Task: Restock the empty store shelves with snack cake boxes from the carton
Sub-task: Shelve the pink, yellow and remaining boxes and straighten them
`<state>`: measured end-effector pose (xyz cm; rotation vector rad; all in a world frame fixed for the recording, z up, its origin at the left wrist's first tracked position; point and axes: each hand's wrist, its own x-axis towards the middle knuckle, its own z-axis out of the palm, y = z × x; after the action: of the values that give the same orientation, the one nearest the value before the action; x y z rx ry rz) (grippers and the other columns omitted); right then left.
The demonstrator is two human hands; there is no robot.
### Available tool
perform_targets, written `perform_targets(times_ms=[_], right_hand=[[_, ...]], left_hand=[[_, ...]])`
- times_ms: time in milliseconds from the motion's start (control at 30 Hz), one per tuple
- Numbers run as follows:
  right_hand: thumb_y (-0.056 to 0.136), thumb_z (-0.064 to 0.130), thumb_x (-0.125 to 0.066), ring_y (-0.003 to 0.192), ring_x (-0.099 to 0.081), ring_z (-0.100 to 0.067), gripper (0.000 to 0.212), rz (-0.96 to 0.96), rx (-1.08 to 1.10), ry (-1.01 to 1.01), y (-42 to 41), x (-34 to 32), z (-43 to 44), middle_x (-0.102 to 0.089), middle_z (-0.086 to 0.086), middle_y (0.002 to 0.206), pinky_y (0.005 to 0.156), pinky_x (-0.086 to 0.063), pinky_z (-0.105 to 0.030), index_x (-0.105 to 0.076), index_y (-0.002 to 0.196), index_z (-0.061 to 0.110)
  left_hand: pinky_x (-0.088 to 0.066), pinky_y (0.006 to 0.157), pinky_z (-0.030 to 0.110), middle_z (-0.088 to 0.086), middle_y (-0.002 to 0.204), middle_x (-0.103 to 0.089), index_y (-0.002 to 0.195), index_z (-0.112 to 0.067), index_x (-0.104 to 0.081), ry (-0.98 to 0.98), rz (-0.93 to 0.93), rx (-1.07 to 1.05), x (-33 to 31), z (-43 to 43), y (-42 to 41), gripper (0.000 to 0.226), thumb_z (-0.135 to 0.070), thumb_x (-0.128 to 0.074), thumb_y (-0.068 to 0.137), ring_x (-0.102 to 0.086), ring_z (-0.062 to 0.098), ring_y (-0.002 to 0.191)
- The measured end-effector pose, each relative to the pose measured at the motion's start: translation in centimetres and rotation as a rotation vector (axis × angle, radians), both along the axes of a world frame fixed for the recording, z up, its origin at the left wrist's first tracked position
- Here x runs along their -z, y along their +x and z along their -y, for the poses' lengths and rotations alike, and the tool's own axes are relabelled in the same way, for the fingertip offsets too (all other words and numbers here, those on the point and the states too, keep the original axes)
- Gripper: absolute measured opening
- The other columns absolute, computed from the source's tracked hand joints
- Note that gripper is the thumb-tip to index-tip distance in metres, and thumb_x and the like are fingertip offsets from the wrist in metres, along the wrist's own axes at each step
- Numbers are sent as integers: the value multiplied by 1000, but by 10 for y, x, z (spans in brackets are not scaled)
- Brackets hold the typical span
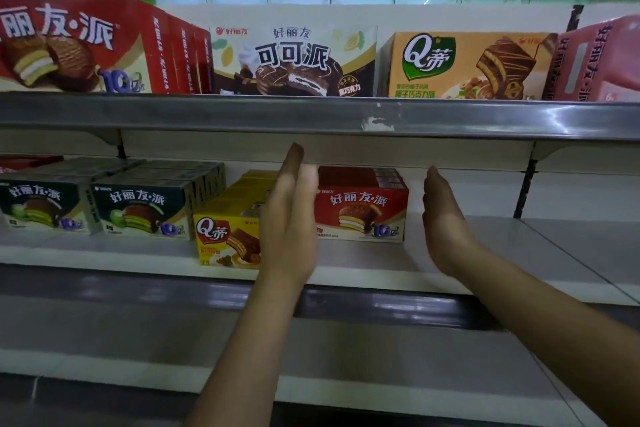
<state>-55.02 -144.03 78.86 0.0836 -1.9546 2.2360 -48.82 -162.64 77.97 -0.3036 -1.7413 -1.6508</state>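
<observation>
The middle shelf (485,253) carries green boxes (142,211), a yellow box (225,239) and a red box (360,211). Bigger cartons (294,62) line the upper shelf (242,111).

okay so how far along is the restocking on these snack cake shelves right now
Partly done. The middle shelf already holds green boxes, a yellow box row and a red box row. Both hands are open and empty: the left hand and right hand flank the red row, apparently squaring it up. Left to fill: the bare stretch of that shelf to the right and the bare lower shelf. The carton isn't in view.
</observation>
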Motion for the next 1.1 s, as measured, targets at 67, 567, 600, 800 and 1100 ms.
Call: perform_targets(times_ms=[67,567,600,800,1100], right_hand=[[101,59,-32,136,-42,-9,52,-89,-20,35,24,11,10,-44,12,143,118,-18,-34,-45,144,34],[79,72,-45,128,-26,27,65,-18,-516,181,207,113,196,-27,42,146,96,-31,-6,-32,141,55],[82,71,-45,131,-27,23,64,-2,-541,183,217,117,210,-27,40,148,97,-29,-8,-31,142,54],[81,73,-43,136,-23,22,71,21,-685,248,268,146,285,-27,38,153,113,-21,-18,-30,148,52],[84,72,-45,135,-29,21,76,-7,-943,316,339,189,379,-29,32,155,104,-27,-9,-27,153,46]], left_hand=[[-37,110,12,-24,145,-53,148,-35,-42,-36,-99,28,23,7,30,55,-55,-32,98,-44,-11,135],[-36,118,36,-36,147,-45,141,-52,-51,-7,374,-91,158,130,206,58,-69,-46,85,-38,-11,140],[-37,117,35,-37,147,-44,142,-50,-50,-26,385,-121,162,143,219,59,-69,-45,86,-37,-12,139],[-35,119,35,-39,150,-39,146,-52,-42,-52,479,-284,181,210,287,66,-80,-36,87,-34,-13,141],[-35,120,33,-24,156,-41,154,-33,-40,6,496,-529,210,295,390,63,-62,-39,97,-35,-5,144]])
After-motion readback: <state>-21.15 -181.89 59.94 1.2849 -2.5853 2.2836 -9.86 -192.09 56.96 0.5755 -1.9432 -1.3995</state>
